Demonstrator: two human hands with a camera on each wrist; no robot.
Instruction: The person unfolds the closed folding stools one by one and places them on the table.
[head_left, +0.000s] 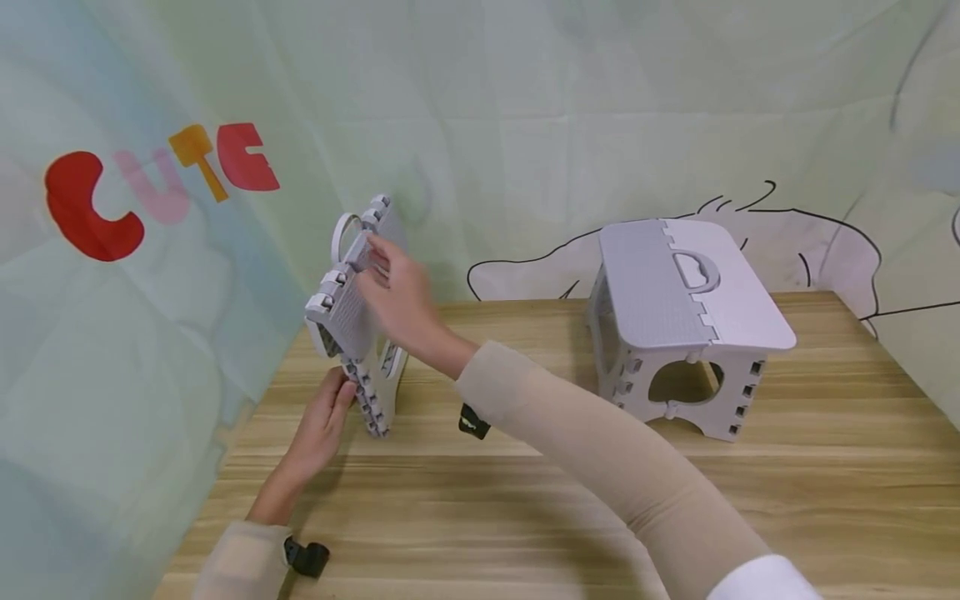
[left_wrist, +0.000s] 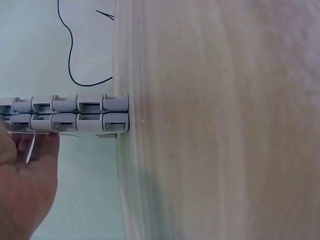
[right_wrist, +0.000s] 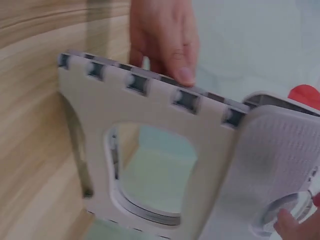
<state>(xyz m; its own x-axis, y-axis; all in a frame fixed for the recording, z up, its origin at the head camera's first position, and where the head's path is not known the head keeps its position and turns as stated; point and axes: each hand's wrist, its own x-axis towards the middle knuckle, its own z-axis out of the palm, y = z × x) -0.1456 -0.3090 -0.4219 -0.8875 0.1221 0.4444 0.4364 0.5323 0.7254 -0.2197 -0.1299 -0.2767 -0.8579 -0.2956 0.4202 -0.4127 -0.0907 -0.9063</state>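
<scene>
A grey-and-white folding stool (head_left: 356, 317) stands nearly flat at the left of the table, its top panels folded down like a narrow roof. My left hand (head_left: 322, 425) grips the hinged edge of its legs low down. In the right wrist view the thumb of that left hand (right_wrist: 165, 40) lies along this edge; its other fingers are partly hidden behind. My right hand (head_left: 401, 296) holds the stool's top at the raised loop handle (head_left: 341, 237), fingertips at the handle opening. The left wrist view shows the hinged leg edges (left_wrist: 65, 112) lying side by side.
A second folding stool (head_left: 697, 283) stands unfolded at the right, its handle flat in the top. The wooden table (head_left: 450, 517) meets a printed cloth backdrop (head_left: 510, 167) behind and at the left, with coloured letters (head_left: 195, 158).
</scene>
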